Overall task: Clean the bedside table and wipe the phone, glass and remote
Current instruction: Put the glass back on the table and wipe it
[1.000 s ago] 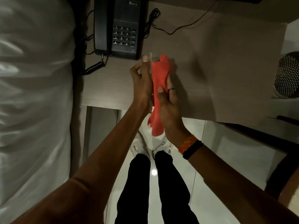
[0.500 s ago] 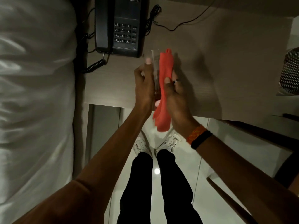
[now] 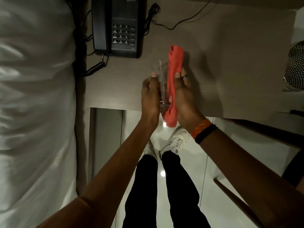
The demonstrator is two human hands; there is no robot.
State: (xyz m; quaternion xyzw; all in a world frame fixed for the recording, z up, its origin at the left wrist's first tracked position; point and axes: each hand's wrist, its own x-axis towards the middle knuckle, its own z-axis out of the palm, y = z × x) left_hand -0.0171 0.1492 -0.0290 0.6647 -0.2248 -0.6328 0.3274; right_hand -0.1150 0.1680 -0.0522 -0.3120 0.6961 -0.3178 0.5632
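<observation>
A clear drinking glass (image 3: 160, 74) is held above the front edge of the bedside table (image 3: 230, 66), its mouth pointing away from me. My left hand (image 3: 150, 96) grips its left side. My right hand (image 3: 185, 94) presses a folded red cloth (image 3: 175, 63) against the glass's right side; the cloth's tail hangs below my palm. A black corded phone (image 3: 118, 25) sits at the table's back left, handset on its cradle. No remote is in view.
A bed with white sheets (image 3: 36, 96) runs along the left. The phone's coiled cord (image 3: 93, 69) and a thin black cable (image 3: 181, 22) lie on the table. A perforated dark object (image 3: 296, 66) stands at the right edge. My legs and white shoes stand on glossy floor tiles.
Both hands have kept their hold. The cloth has shifted along the glass's side, its top end now sticking out past the rim, and the glass mouth shows more clearly.
</observation>
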